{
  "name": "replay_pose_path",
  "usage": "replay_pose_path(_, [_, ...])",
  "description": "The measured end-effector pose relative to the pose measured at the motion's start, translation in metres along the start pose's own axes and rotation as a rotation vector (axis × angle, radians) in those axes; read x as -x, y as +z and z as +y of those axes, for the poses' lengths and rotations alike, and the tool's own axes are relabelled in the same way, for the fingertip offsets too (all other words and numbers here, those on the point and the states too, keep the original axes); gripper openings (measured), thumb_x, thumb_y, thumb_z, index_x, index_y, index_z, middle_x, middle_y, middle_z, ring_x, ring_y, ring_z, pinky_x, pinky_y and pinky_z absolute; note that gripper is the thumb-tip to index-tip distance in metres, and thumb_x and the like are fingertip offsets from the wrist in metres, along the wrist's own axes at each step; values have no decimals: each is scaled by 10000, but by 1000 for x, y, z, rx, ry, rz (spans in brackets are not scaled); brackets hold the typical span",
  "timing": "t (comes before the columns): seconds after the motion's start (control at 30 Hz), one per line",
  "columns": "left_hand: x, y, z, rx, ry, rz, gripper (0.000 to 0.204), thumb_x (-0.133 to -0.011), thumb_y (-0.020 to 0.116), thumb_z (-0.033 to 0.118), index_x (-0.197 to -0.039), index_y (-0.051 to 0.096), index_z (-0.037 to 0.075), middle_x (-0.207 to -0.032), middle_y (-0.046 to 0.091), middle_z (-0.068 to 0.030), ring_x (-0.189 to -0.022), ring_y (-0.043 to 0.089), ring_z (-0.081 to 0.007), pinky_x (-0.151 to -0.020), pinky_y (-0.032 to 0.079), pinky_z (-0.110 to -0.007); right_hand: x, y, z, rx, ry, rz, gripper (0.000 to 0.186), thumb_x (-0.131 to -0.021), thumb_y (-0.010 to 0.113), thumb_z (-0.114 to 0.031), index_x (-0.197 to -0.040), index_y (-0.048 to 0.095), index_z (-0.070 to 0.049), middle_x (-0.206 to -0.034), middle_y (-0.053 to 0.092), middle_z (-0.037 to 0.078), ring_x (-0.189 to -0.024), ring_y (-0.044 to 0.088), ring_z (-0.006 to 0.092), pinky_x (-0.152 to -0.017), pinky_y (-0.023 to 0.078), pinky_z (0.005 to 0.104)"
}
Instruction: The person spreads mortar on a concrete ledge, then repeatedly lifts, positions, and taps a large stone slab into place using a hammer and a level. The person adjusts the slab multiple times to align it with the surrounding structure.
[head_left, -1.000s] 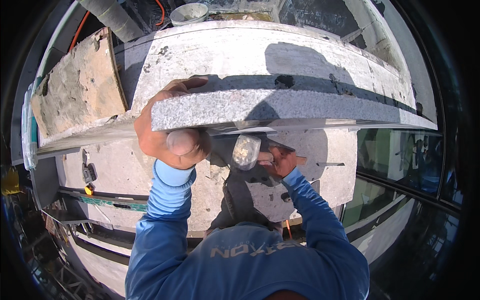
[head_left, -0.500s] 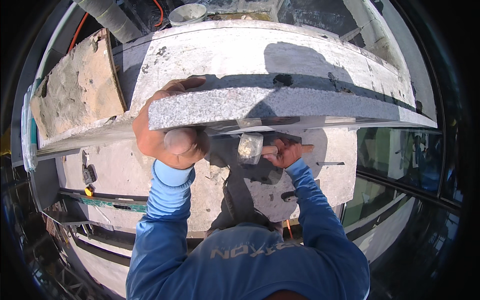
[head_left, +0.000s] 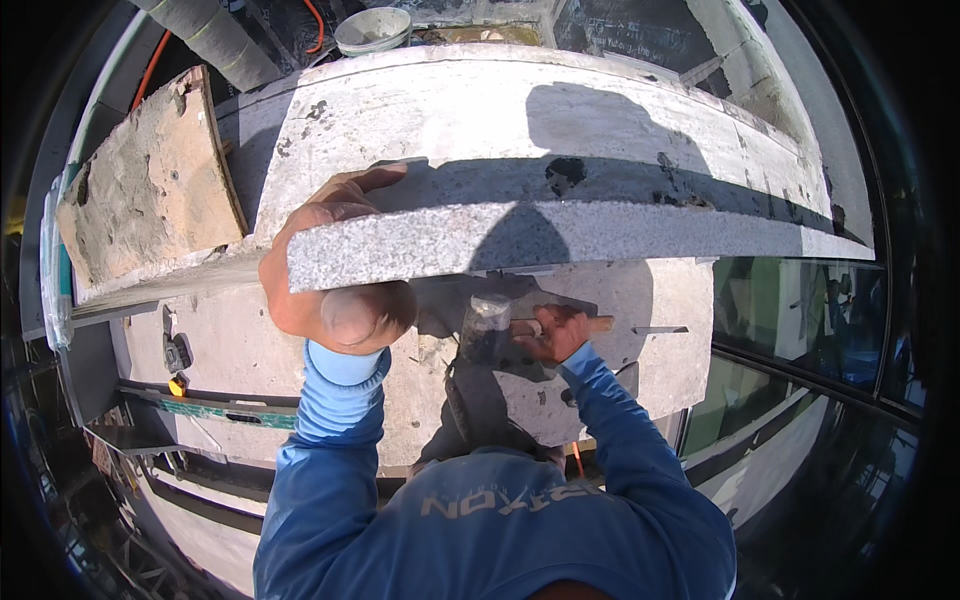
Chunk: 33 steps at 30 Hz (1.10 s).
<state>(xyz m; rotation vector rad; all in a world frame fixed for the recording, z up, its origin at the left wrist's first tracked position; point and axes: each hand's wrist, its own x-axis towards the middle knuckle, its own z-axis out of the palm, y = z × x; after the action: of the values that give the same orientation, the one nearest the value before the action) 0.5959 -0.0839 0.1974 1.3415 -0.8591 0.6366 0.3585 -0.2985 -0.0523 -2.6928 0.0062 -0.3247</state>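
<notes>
A long speckled grey granite slab (head_left: 620, 230) stands on edge across the view, its polished edge or top face toward me. My left hand (head_left: 335, 318) is wrapped round the slab's left end, thumb on the near side and fingers over the far side. Below the slab, in its shadow, my right hand (head_left: 560, 336) is closed round the wooden handle of a mallet (head_left: 488, 316). The mallet's pale, thick head points left and sits a little apart from the slab's near side.
Beyond the slab runs a white stone ledge (head_left: 420, 110) with dark spots. A rough mortar-stained board (head_left: 150, 185) leans at the left. A green spirit level (head_left: 230, 412) and a tape measure (head_left: 177, 386) lie at lower left. A bucket (head_left: 373, 30) stands far off; glass panels (head_left: 790, 300) rise at right.
The slab's left part has shifted toward me and leans differently, my left hand moving with it. My right hand has drawn the mallet slightly left and away from the slab.
</notes>
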Motion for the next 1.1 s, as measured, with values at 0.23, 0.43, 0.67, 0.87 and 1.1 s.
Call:
replay_pose_path(0.23, [4, -4, -5, 5, 13, -29, 691, -1007, 459, 566, -861, 607, -94, -757, 580, -161, -628, 610, -254, -736, 597, -563, 1, -3, -19, -50, 334, -165, 589, -826, 666, -665, -851, 616, -78, -722, 686, 142, -647, 677, 362, -611, 521, 474])
replay_pose_path(0.43, [5, -1, -5, 125, 2, 2, 629, -1008, 501, 519, -883, 609, -87, -774, 587, -165, -635, 598, -252, -719, 598, -554, 18, 7, -21, 13, 213, -644, 483, -953, 528, -591, -1140, 663, -166, -1048, 702, 176, -867, 697, 368, -726, 554, 507])
replay_pose_path(0.67, [4, 3, -3, 158, -104, 31, 800, -853, 482, 728, -845, 615, -61, -689, 554, -135, -589, 558, -246, -673, 556, -516, -8, 40, -4, 24, -11, -644, 399, -1006, 448, -552, -1352, 577, -400, -1066, 696, 126, -934, 700, 331, -787, 558, 489])
replay_pose_path(0.87, [8, -2, 2, 169, -233, 86, 961, -721, 466, 907, -812, 621, -37, -616, 527, -110, -550, 523, -241, -634, 519, -483, -48, 35, -32, 59, 243, -832, 463, -1014, 406, -561, -1414, 518, -355, -1209, 642, 164, -1065, 650, 339, -921, 513, 482])
replay_pose_path(1.1, [7, -1, 1, 153, -246, 92, 898, -775, 480, 835, -827, 622, -49, -641, 559, -120, -559, 535, -240, -599, 505, -430, -15, 60, -4, 114, -18, -461, 391, -1013, 418, -562, -1383, 527, -500, -1248, 664, 129, -1070, 678, 336, -894, 560, 446])
